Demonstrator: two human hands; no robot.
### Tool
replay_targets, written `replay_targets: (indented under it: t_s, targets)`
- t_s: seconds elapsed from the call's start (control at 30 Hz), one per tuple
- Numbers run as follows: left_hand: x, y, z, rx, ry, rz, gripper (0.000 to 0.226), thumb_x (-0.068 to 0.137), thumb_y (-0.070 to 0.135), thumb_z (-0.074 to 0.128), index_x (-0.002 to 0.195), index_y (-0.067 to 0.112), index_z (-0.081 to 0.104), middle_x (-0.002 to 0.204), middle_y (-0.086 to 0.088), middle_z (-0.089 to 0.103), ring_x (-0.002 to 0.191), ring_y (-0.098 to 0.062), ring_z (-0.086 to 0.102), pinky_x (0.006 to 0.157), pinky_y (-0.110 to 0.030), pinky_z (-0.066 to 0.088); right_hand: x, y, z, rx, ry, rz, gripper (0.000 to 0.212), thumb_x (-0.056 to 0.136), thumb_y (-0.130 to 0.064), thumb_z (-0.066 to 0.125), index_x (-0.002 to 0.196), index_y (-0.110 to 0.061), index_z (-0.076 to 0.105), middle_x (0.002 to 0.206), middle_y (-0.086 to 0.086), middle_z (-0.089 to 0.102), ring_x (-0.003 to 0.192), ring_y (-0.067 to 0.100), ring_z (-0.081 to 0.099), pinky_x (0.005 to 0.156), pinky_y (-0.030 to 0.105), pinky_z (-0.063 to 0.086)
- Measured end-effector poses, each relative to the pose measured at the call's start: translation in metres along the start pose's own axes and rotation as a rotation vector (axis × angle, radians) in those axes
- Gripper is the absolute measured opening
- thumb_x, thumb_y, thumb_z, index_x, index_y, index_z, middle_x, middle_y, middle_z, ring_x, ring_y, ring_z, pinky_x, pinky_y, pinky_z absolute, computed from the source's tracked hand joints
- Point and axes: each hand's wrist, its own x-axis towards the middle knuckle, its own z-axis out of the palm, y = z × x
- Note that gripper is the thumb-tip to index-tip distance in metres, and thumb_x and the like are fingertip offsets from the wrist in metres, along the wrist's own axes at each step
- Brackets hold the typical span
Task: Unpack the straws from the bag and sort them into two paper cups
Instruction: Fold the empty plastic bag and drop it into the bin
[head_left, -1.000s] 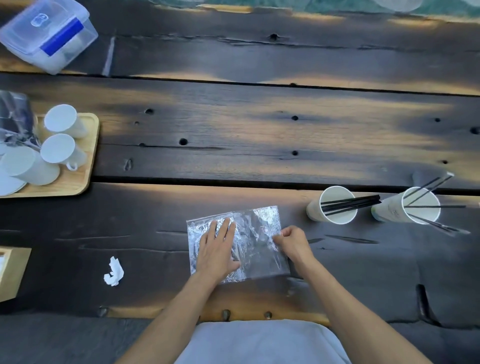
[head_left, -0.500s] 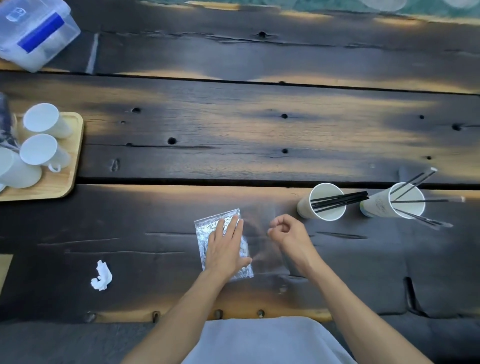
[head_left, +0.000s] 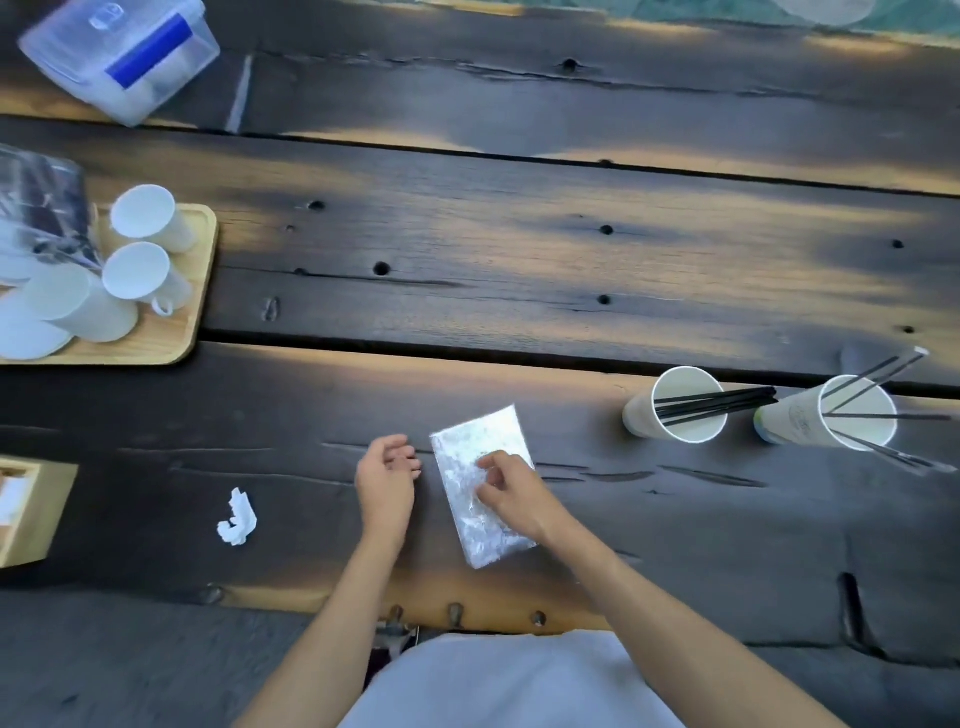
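The crinkled, folded bag (head_left: 480, 488) lies flat (silvery sheen), right hand (head_left: 511, 491) pressing it, left hand (head_left: 385, 478) loosely open.

Two paper cups (head_left: 675, 405) (head_left: 831, 418) with black straws (head_left: 717, 402), right of one folded bag (head_left: 480, 488). Three white mugs (head_left: 148, 221) on one wooden tray (head_left: 200, 291), far left of bag. One crumpled scrap (head_left: 238, 518), one lidded plastic box (head_left: 122, 54).

right hand (head_left: 511, 493) on folded bag (head_left: 480, 486), left hand (head_left: 387, 480) beside
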Motion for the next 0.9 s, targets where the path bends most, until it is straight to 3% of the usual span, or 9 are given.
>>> replay_targets:
  t_s: [0.1, 0.17, 0.23, 0.3, 0.43, 0.67, 0.73, 0.83, 0.9]
  targets:
    - [-0.004, 0.002, -0.004, 0.327, 0.126, 0.216, 0.018, 0.090, 0.002, 0.052, 0.095, 0.008, 0.068, 0.095, -0.007, 0.068, 0.085, -0.021, 0.059, 0.080, -0.031, 0.047, 0.003, 0.002, 0.003, -0.002, -0.033, 0.039, 0.041, 0.092, -0.011, 0.055, 0.132, -0.008, 0.051, 0.103, 0.005, 0.055, 0.091, 0.020, 0.057, 0.080, 0.029, 0.046]
    - [-0.011, 0.011, 0.011, 0.379, -0.058, 0.319, 0.017, 0.088, 0.002, 0.054, 0.090, 0.009, 0.069, 0.088, -0.002, 0.068, 0.079, -0.018, 0.059, 0.074, -0.030, 0.045, 0.004, 0.004, 0.002, 0.058, -0.030, 0.073, 0.039, 0.091, -0.011, 0.055, 0.130, -0.009, 0.052, 0.101, 0.005, 0.056, 0.085, 0.017, 0.055, 0.075, 0.027, 0.046]
    - [-0.014, 0.016, 0.032, 0.433, -0.330, 0.260, 0.019, 0.087, 0.004, 0.055, 0.093, 0.012, 0.071, 0.087, -0.002, 0.071, 0.077, -0.018, 0.064, 0.073, -0.030, 0.050, 0.005, 0.005, -0.001, 0.120, -0.022, 0.090, 0.035, 0.091, -0.011, 0.054, 0.126, -0.011, 0.053, 0.096, 0.004, 0.057, 0.074, 0.014, 0.053, 0.066, 0.026, 0.043]
    - [-0.010, 0.019, 0.048, 0.488, -0.436, 0.142, 0.024, 0.087, 0.006, 0.053, 0.104, 0.010, 0.069, 0.088, -0.005, 0.071, 0.076, -0.020, 0.065, 0.074, -0.031, 0.053, 0.007, 0.007, -0.004, 0.178, -0.005, 0.122, 0.030, 0.090, -0.012, 0.050, 0.120, -0.014, 0.053, 0.089, 0.002, 0.058, 0.066, 0.013, 0.051, 0.057, 0.025, 0.040]
    - [0.006, 0.029, 0.056, 0.234, -0.328, -0.190, 0.025, 0.091, -0.001, 0.039, 0.104, -0.006, 0.059, 0.078, -0.020, 0.069, 0.057, -0.024, 0.062, 0.055, -0.031, 0.053, 0.007, 0.015, -0.010, 0.401, 0.083, 0.294, 0.016, 0.090, -0.005, 0.043, 0.102, -0.011, 0.052, 0.077, 0.008, 0.060, 0.057, 0.016, 0.051, 0.048, 0.025, 0.038]
    - [0.016, 0.034, 0.062, 0.222, -0.276, -0.320, 0.017, 0.088, 0.007, 0.054, 0.092, -0.006, 0.065, 0.083, -0.028, 0.073, 0.055, -0.028, 0.066, 0.056, -0.035, 0.059, -0.008, 0.048, -0.022, 0.522, 0.231, 0.486, 0.020, 0.092, 0.000, 0.034, 0.084, -0.009, 0.051, 0.077, 0.018, 0.067, 0.062, 0.027, 0.059, 0.049, 0.029, 0.045]
    - [0.017, 0.036, 0.064, 0.502, -0.262, -0.238, 0.021, 0.080, 0.018, 0.061, 0.084, -0.001, 0.068, 0.083, -0.023, 0.074, 0.061, -0.028, 0.066, 0.059, -0.043, 0.060, -0.008, 0.050, -0.022, 0.378, 0.236, 0.464, 0.019, 0.089, -0.006, 0.038, 0.077, -0.011, 0.051, 0.079, 0.017, 0.070, 0.068, 0.030, 0.063, 0.060, 0.037, 0.053]
    - [0.006, 0.042, 0.061, 1.097, -0.250, 0.044, 0.018, 0.079, 0.031, 0.059, 0.085, 0.014, 0.059, 0.088, -0.006, 0.066, 0.084, -0.030, 0.066, 0.064, -0.033, 0.046, -0.009, 0.046, -0.028, -0.009, 0.274, 0.351, 0.007, 0.088, -0.014, 0.040, 0.085, -0.012, 0.046, 0.088, 0.013, 0.063, 0.082, 0.034, 0.058, 0.066, 0.040, 0.045]
    - [0.003, 0.039, 0.060, 1.193, -0.235, 0.228, 0.015, 0.083, 0.029, 0.059, 0.092, 0.018, 0.053, 0.096, -0.004, 0.066, 0.091, -0.030, 0.065, 0.064, -0.033, 0.041, -0.009, 0.049, -0.034, -0.168, 0.285, 0.261, 0.005, 0.090, -0.014, 0.039, 0.095, -0.013, 0.038, 0.090, 0.013, 0.058, 0.081, 0.035, 0.055, 0.063, 0.039, 0.040]
